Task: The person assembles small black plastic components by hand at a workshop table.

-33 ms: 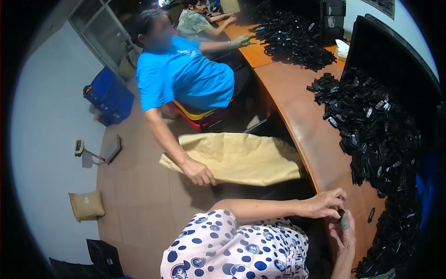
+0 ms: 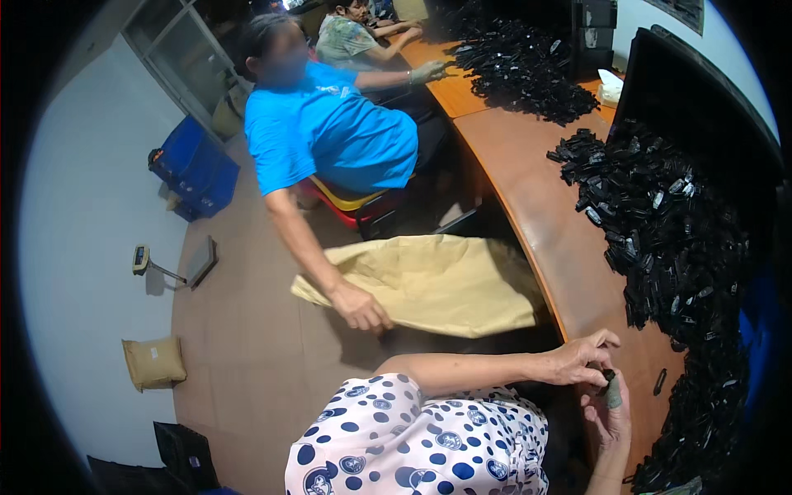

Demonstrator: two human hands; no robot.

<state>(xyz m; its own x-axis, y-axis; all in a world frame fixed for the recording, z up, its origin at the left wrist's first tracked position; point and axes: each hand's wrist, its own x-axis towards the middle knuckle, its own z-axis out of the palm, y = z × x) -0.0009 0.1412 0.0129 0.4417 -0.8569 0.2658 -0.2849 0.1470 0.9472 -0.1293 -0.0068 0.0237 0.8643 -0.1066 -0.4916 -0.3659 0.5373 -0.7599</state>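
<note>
My left hand reaches across to the table's near edge, its fingers bent in a pinch. Just below it, my right hand is raised with a greenish cover on a fingertip. A small black plastic piece is pinched where the fingertips of both hands meet, mostly hidden by them. Beside my right hand a single black clip-like piece lies on the brown tabletop. Farther right spreads a large heap of similar black pieces.
A co-worker in a blue shirt sits ahead, one hand gripping a yellow sack beside the table. Another heap of black pieces lies farther off. On the left floor are blue crates, a scale and a packed bag.
The co-worker's hand and the yellow sack have shifted slightly to the right and toward me. My left fingers have shifted slightly; the black piece stays between my hands.
</note>
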